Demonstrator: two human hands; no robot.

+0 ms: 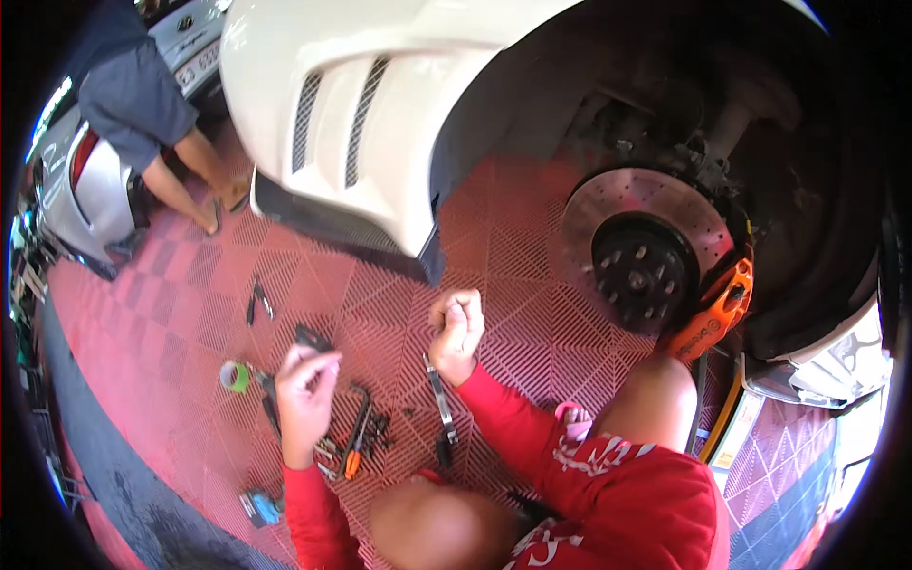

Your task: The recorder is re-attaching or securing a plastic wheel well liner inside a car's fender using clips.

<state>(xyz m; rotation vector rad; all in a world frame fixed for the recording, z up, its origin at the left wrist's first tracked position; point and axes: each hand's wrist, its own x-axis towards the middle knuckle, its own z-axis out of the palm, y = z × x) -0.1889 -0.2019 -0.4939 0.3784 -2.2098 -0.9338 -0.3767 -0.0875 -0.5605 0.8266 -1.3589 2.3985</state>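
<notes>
My left hand hovers over the tools on the floor, thumb and fingers drawn together in a pinch. A small dark block shows right by its fingertips; whether it is held or lies behind them is unclear. My right hand is curled into a fist, thumb on top, below the white fender; what it may hold is hidden. Beside that wrist a long metal hand tool with a dark end slants across the floor. To the right are a drilled brake disc with a dark hub and an orange brake caliper.
Pliers, a green tape roll, an orange-handled tool among small parts, and a blue-and-black thing lie on red tile floor. The white fender overhangs ahead. Another person stands far left by a car.
</notes>
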